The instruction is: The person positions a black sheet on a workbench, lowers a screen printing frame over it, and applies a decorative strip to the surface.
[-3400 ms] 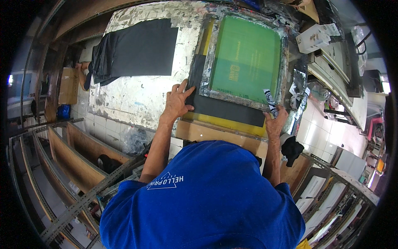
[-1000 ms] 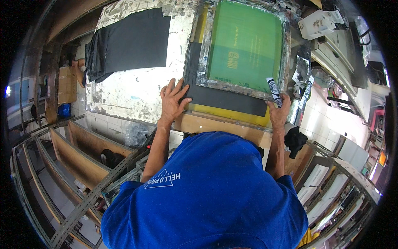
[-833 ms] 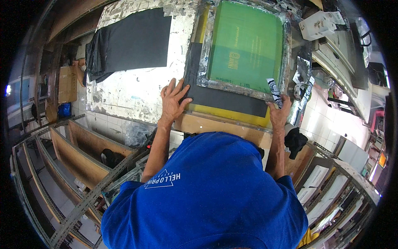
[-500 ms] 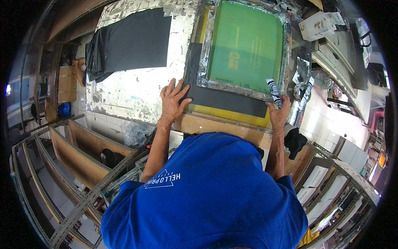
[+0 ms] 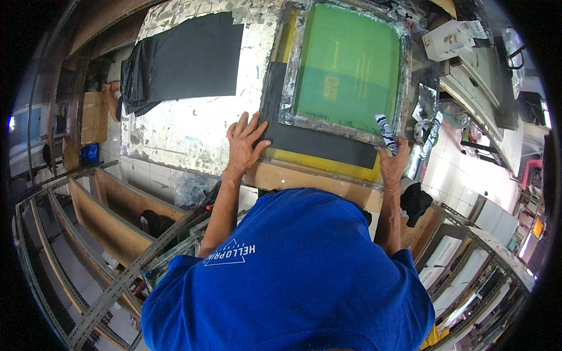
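A black sheet (image 5: 328,143) is lying partly beneath a green screen frame (image 5: 351,67), its exposed near strip running left to right between the left hand (image 5: 244,142) and right hand (image 5: 393,159). The left hand is spreading ungrasping fingers, touching the sheet's left edge. The right is bending its fingers at the near right corner, beside a patterned strip (image 5: 385,132); whether it is gripping, I cannot tell.

Left of the screen (image 5: 351,76), a paint-flecked white table (image 5: 170,133) is bearing a black cloth (image 5: 193,58), which is lying well apart from the screen. Beneath the screen, a yellow board (image 5: 285,47) is carrying a black sheet (image 5: 319,145); the screen is resting over this sheet, which is showing along the screen's left and near sides.
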A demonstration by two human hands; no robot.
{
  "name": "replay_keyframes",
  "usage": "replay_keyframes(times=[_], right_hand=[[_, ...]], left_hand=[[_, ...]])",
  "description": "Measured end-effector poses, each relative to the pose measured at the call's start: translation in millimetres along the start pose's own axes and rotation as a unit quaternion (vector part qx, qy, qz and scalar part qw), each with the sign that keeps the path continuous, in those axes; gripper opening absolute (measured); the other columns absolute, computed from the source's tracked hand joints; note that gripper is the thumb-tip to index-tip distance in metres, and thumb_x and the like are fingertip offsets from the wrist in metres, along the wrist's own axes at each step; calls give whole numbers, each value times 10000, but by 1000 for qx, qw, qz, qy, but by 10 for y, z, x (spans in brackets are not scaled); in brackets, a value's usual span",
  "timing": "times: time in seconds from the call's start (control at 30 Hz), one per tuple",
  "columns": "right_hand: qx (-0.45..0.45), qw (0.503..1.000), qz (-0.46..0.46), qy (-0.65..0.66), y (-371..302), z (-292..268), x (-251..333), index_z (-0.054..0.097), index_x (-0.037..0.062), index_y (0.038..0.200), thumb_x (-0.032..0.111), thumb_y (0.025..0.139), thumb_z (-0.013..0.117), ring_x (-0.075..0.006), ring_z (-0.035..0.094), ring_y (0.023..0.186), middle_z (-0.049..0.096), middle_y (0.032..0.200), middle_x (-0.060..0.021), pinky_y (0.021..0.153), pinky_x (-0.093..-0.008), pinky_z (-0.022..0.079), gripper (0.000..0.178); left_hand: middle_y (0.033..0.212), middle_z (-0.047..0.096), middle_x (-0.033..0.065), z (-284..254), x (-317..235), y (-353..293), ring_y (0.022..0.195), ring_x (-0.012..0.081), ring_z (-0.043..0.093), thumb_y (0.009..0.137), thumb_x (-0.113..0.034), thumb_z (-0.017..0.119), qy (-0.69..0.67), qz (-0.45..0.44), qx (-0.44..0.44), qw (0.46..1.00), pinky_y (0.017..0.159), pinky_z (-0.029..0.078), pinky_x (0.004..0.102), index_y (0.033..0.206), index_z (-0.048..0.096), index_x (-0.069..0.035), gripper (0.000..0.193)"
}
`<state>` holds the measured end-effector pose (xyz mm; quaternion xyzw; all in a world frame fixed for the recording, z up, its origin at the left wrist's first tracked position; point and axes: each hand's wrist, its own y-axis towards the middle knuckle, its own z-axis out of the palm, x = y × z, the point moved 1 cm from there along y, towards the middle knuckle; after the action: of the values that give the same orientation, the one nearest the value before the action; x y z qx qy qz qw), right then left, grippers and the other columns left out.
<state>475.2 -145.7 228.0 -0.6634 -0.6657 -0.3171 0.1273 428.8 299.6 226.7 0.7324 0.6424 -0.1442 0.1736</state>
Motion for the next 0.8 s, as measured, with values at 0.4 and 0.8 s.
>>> replay_keyframes(times=[0.4,0.8], right_hand=[[-36,999,-7,28,64,-227,170,566,8,1189,49,676,893,-350,583,1039,611,1112,-170,910,-441,474,611],[-77,989,-120,32,493,-827,453,509,45,1245,17,633,923,-318,614,1059,614,1151,-166,917,-422,517,739]], left_hand=[[1573,493,111,-23,17,-7,1506,338,337,992,-543,536,-51,-17,-14,998,1196,177,510,1502,525,-83,687],[1526,540,138,-29,-12,21,1476,346,381,967,-489,584,-58,-19,-35,998,1177,209,506,1472,548,-47,672]])
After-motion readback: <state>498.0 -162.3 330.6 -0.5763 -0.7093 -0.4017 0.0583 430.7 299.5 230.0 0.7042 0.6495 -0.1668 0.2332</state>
